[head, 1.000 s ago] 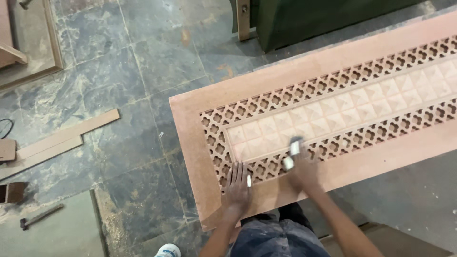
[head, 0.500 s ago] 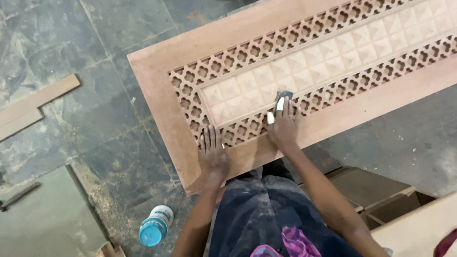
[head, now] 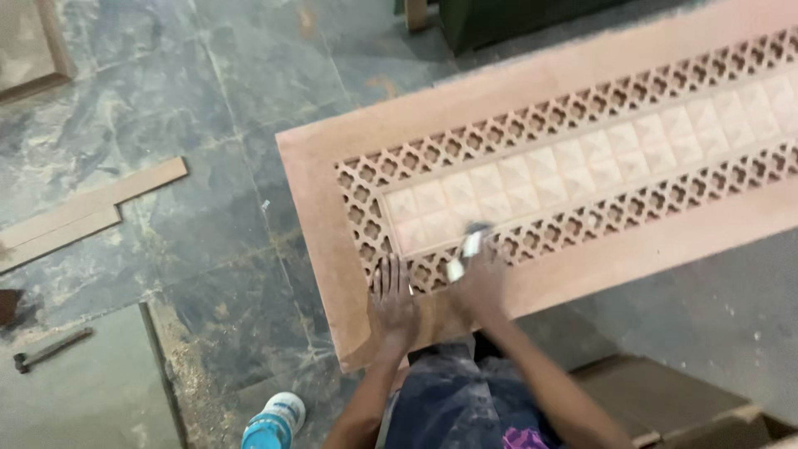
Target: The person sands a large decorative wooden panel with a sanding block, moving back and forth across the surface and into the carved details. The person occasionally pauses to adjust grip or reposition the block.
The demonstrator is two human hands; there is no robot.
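Gripping a small pale tool (head: 465, 252), the right hand (head: 478, 287) is working at the carved wooden panel (head: 532, 91) on its lattice near the end, while the left hand (head: 392, 301), fingers spread flat, is pressing just leftward; the panel's long axis is running up-right.

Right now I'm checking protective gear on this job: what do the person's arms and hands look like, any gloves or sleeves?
No gloves or sleeves show. The left hand and right hand are bare, and both forearms are uncovered down to the frame's lower edge. No watch, ring or bracelet is visible, though the right hand is blurred. Lower down, dark dust-marked clothing shows.
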